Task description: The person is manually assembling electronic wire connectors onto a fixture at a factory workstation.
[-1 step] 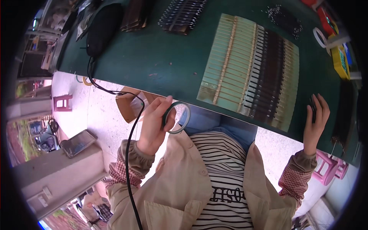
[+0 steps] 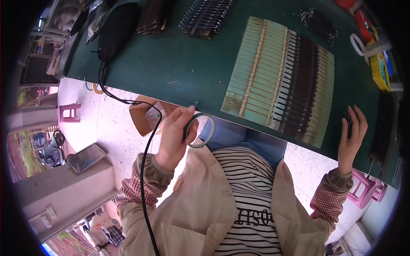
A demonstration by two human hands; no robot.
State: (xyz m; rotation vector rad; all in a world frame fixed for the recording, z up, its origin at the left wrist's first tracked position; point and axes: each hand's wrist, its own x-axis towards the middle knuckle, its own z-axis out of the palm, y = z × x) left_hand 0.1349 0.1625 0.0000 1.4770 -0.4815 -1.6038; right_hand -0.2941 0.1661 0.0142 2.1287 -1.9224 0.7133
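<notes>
My left hand (image 2: 173,138) is closed around a roll of tape (image 2: 212,131), a thin ring with a green side, held just off the table's near edge. Its thumb and fingers pass over and through the ring. At the right of the green table, my right hand (image 2: 353,136) rests with its fingers around a small black object (image 2: 349,121), mostly hidden by the fingers. Between the hands lies a pale green board (image 2: 237,85) bearing a row of thin parallel strips, dark (image 2: 301,85) in the middle part with light ends.
Bundles of dark strips with white tips (image 2: 205,19) lie at the back of the green table (image 2: 171,64). A black pouch (image 2: 118,32) with a cable (image 2: 145,179) sits at the left. Yellow bins (image 2: 379,70) and a white tape roll (image 2: 357,44) are at the right. A cardboard box (image 2: 139,119) stands below.
The whole view has shifted very slightly. Both hands keep their places and their hold on the same things.
</notes>
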